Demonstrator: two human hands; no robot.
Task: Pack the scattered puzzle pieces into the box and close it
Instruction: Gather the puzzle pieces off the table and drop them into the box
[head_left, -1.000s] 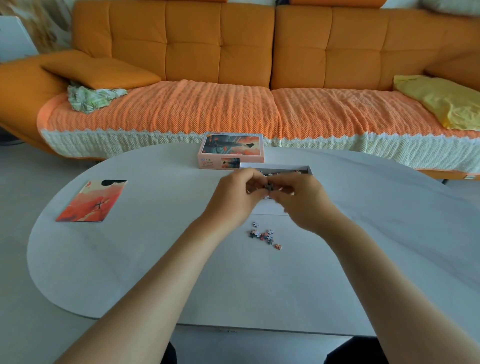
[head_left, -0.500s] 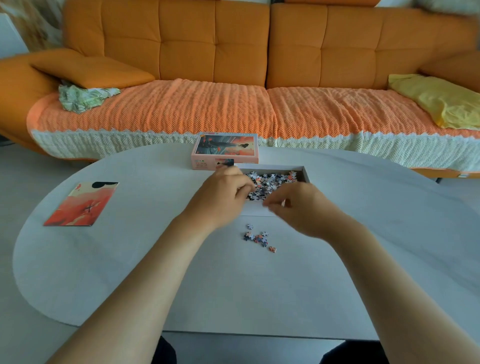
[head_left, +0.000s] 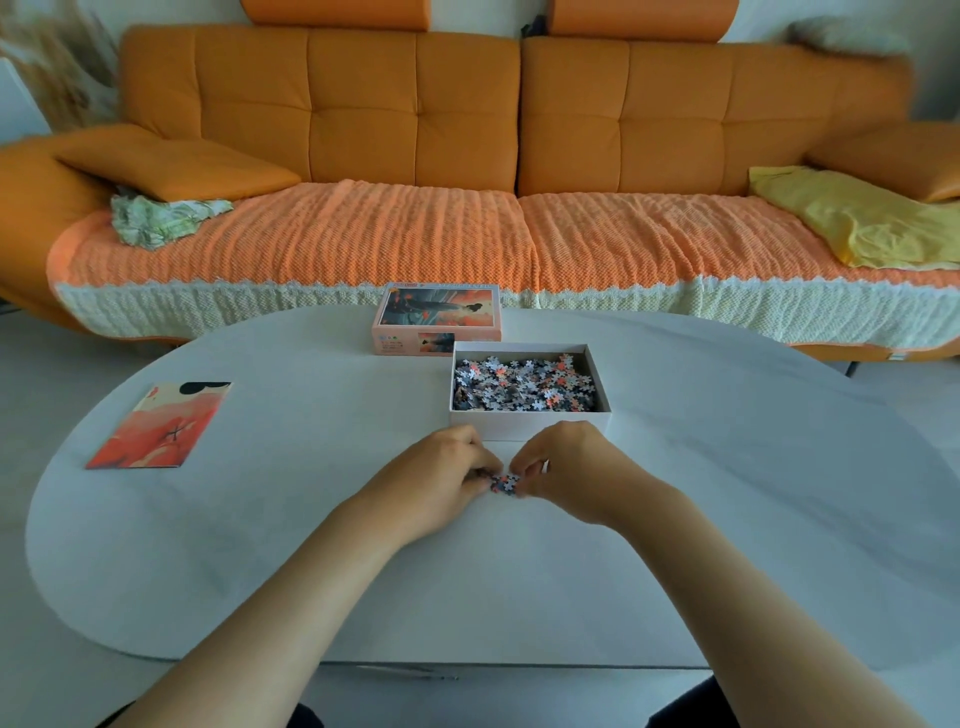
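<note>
Head view

1. The last loose pieces (head_left: 504, 484) lie in a small clump on the table (head_left: 311, 545), just in front of the box (head_left: 524, 427) and between the two hands.
2. The left hand (head_left: 441, 478) has its fingers curled inward, the tips pinching the clump from its side. The right hand (head_left: 566, 467) mirrors it, fingertips bent down and nipping the other edge. How many pieces each hand has in its grip cannot be told.
3. Handling: the pieces look like thin card, very light and stiff enough, but small and flat. They will likely slip out of a loose pinch, so scooping them together and lifting with cupped fingers seems safer than plucking single ones.
4. The box is open and already well filled with packed pieces (head_left: 524, 387). Its near wall is low, so the lift over it should be short.
5. The lid (head_left: 436, 312) sits just behind the box's far left corner, near the table's far edge. It is probably light, stiff card, best taken by its two short sides.
6. Room: bare tabletop lies on both sides of the hands and toward the near edge. A printed card (head_left: 158, 426) lies well apart on the left, out of the way.
</note>
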